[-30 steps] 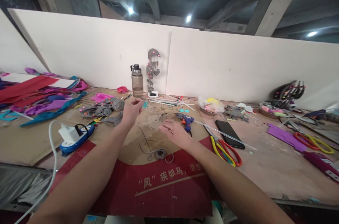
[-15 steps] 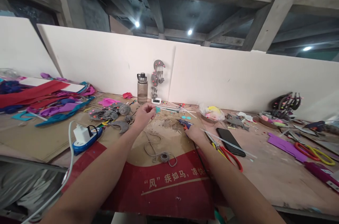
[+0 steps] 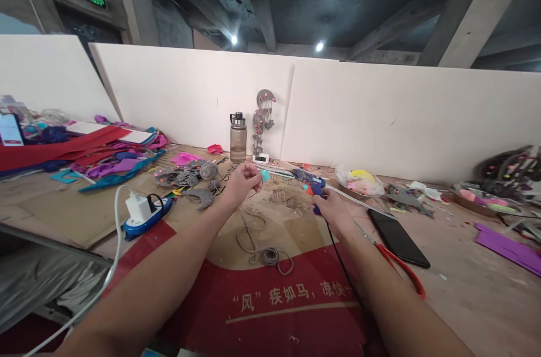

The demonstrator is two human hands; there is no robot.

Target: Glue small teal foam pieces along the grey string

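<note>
My left hand (image 3: 244, 183) is raised over the cardboard, thumb and fingers pinched on a small teal cutout (image 3: 265, 175) that shows at the fingertips. My right hand (image 3: 332, 206) grips a blue hot glue gun (image 3: 310, 181) by its handle, nozzle to the left towards the teal cutout but apart from it. A long clear glue stick (image 3: 359, 201) sticks out behind the gun, and its black cord (image 3: 341, 258) runs down past my right forearm. Below my hands lie a coil of grey cord (image 3: 271, 256) and dried glue marks on the cardboard sheet (image 3: 291, 233).
A water bottle (image 3: 238, 140) and a grey moon-shaped ornament (image 3: 265, 97) stand by the white panel. Red-handled scissors (image 3: 399, 264) and a phone (image 3: 397, 237) lie right. Leftward are grey felt pieces (image 3: 200, 197), a blue power strip (image 3: 147, 219) and coloured fabric (image 3: 101, 148).
The glue gun has been lifted off the table in my right hand and levelled towards the left. My left hand keeps its pinch. The camera view has turned slightly left.
</note>
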